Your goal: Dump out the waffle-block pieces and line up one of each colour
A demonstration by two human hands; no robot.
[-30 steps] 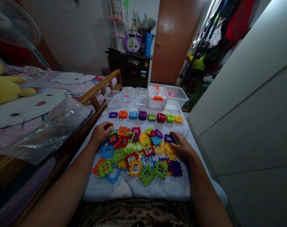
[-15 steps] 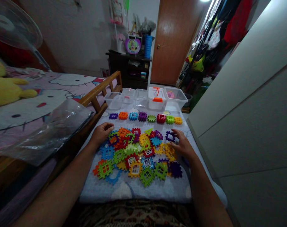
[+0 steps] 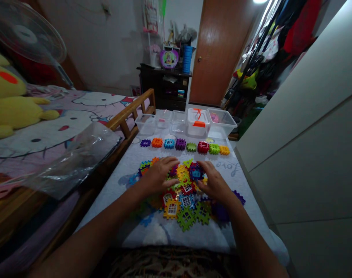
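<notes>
A heap of colourful interlocking plastic tiles (image 3: pixel 185 200) lies on the pale cloth-covered table (image 3: pixel 164 235) in front of me. My left hand (image 3: pixel 159 174) rests palm down on the heap's left middle, fingers spread. My right hand (image 3: pixel 213 182) lies on the heap's right middle, fingers apart, next to a purple and blue tile (image 3: pixel 196 171). Neither hand visibly grips a tile. Behind the heap runs a row of small built cubes (image 3: pixel 185 146) in purple, orange, blue, green, red and yellow.
Clear plastic boxes (image 3: pixel 222 122), one with an orange latch (image 3: pixel 198 122), stand at the table's far edge. A bed with a wooden rail (image 3: pixel 129 114), a clear plastic bag (image 3: pixel 77 154) and a yellow plush toy (image 3: pixel 10 100) is on the left. A white cabinet (image 3: pixel 303 146) stands on the right.
Both hands have moved inward from the heap's outer sides to its middle and pushed the tiles closer together. The camera has shifted slightly.
</notes>
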